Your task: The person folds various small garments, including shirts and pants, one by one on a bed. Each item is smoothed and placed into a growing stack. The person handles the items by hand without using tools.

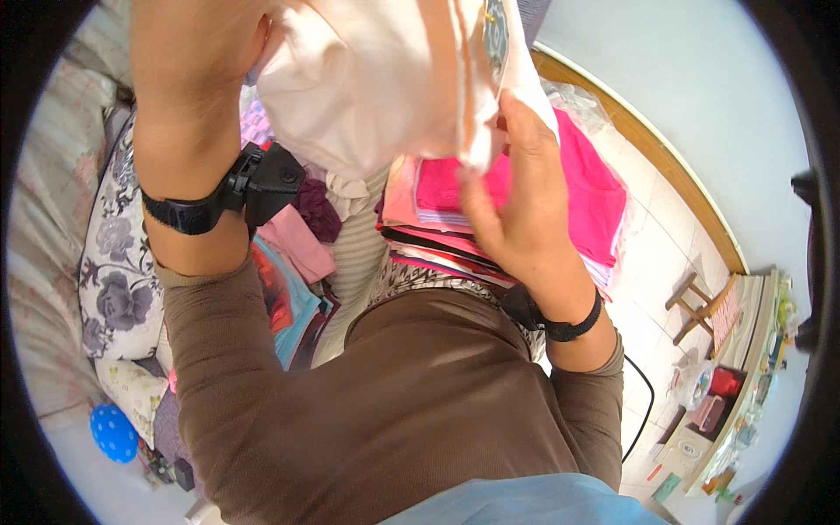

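A white garment (341, 85) with an orange-edged seam is held up in the air before me, slightly blurred. My left hand (203, 39) is at its left side at the top of the picture, with its fingertips out of sight. At the garment's right edge, my right hand (528, 190) has the cloth between thumb and fingers. A grey patterned patch (497, 39) shows near that edge. Below the right hand lies a stack of folded clothes (446, 246) on my lap, with a bright pink folded garment (446, 187) on top.
More pink clothing (594, 197) lies to the right of the stack. Folded clothes (295, 308) and a crumpled purple cloth (318, 210) are on the left, near a floral cushion (118, 289). A wooden stool (705, 312), cabinet (741, 367) and black cable (646, 387) are at right.
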### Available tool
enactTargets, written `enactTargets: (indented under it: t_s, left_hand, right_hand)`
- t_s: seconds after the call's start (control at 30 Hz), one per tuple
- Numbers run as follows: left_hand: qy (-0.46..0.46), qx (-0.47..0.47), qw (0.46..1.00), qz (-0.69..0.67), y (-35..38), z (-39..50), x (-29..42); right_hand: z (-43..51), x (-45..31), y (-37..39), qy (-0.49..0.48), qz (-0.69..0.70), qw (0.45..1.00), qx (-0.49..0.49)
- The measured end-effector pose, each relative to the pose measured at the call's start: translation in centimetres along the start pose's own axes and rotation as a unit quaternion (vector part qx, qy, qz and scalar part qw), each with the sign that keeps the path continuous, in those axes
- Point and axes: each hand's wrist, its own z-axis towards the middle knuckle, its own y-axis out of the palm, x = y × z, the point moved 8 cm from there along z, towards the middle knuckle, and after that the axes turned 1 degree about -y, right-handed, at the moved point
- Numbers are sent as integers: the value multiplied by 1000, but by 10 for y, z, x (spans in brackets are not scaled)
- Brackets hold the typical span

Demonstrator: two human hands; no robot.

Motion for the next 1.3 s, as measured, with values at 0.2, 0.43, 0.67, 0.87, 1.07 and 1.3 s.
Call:
enactTargets:
  t_s: [0.2, 0.43, 0.67, 0.87, 1.07, 1.3]
  left_hand:
    - [-26, -47, 998, 46, -3, 9, -19]
    - [-44, -134, 957, 253, 12, 24, -81]
    - [-76, -90, 856, 503, 16, 33, -94]
    - [29, -49, 942, 329, 5, -50, -74]
    - [-64, -317, 923, 210, 41, -201, -103]
    - [-135, -421, 869, 223, 44, -193, -92]
  right_hand:
    - [-16, 58, -108, 239, 41, 957, 162]
    - [37, 106, -174, 203, -116, 963, 136]
    - [46, 129, -196, 148, -26, 969, 195]
    - [-25, 81, -188, 97, -209, 966, 119]
    - [-125, 73, -136, 138, -192, 963, -132]
    - [-116, 55, -153, 149, -241, 941, -182]
